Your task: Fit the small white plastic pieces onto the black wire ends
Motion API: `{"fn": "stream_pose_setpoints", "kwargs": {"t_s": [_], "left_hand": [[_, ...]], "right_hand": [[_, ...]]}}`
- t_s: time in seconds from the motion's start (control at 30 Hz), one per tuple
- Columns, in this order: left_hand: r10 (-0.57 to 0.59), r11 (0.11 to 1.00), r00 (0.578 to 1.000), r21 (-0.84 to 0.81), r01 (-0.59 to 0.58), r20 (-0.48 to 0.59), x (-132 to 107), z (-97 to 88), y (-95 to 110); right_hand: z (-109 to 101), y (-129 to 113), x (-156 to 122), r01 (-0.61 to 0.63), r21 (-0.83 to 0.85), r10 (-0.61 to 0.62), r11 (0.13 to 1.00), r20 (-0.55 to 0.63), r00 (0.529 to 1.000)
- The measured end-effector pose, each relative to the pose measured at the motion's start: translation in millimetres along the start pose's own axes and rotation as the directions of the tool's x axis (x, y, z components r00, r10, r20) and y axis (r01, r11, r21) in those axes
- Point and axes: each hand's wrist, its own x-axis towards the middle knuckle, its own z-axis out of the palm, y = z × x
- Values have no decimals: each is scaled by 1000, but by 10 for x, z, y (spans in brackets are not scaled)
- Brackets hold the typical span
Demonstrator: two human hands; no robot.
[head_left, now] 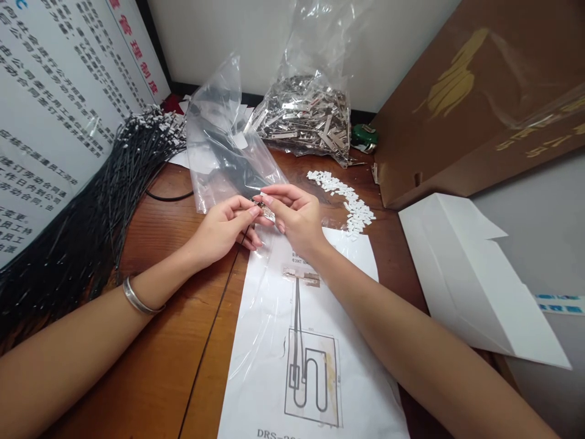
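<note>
My left hand (pixel 222 228) pinches a small shiny metal piece (pixel 268 214) between thumb and fingers, above the top of a printed drawing sheet (pixel 269 341). Against the same piece, my right hand (pixel 297 213) has its thumb and index finger brought together. A small pale tip shows at these fingers, too little to name. Part of the metal piece is hidden behind the fingers. Just behind both hands lies a clear plastic bag (pixel 214 146). White small plastic pieces (pixel 359 213) are spread in a curved pile to the right of my right hand.
A large bundle of black cables (pixel 91 207) lies at left. At the back stand a clear bag of metal strips (pixel 306 116) and a green tape measure (pixel 364 138). A brown box (pixel 439 91) and folded white card (pixel 475 274) border the right side.
</note>
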Motion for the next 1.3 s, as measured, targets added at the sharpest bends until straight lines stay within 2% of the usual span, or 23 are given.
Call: {"fn": "stream_pose_setpoints", "kwargs": {"t_s": [0.13, 0.3, 0.47, 0.57, 0.7, 0.8, 0.97, 1.1, 1.3], "left_hand": [[35, 999, 998, 18, -34, -50, -7, -2, 3], [7, 1000, 999, 26, -5, -54, -8, 5, 12], [-1, 1000, 994, 13, 2, -113, -16, 26, 11], [52, 998, 986, 46, -45, -159, -20, 29, -2], [169, 981, 956, 138, -139, -240, -25, 23, -28], [223, 965, 939, 195, -175, -260, -30, 21, -43], [261, 951, 930, 235, -202, -257, -41, 32, -45], [287, 949, 910, 214, -230, -297, -42, 28, -37], [309, 944, 898, 218, -249, -312, -38, 22, -38]], "right_hand": [[1, 11, -2, 13, 11, -14, 1000, 26, 1000], [-8, 22, 2, 20, -25, -19, 999, 14, 1000], [-4, 12, 7, 29, -60, -30, 998, -7, 1000], [5, 11, 6, 12, -52, -13, 999, -10, 1000], [14, 14, 5, 4, -23, -4, 1000, 6, 1000], [14, 7, 4, 17, -20, -17, 1000, 13, 1000], [6, 3, 6, 27, -79, -25, 997, 17, 1000], [0, 17, 11, 53, -110, -48, 993, 42, 998], [-6, 11, 4, 34, -124, -23, 992, 89, 996]]}}
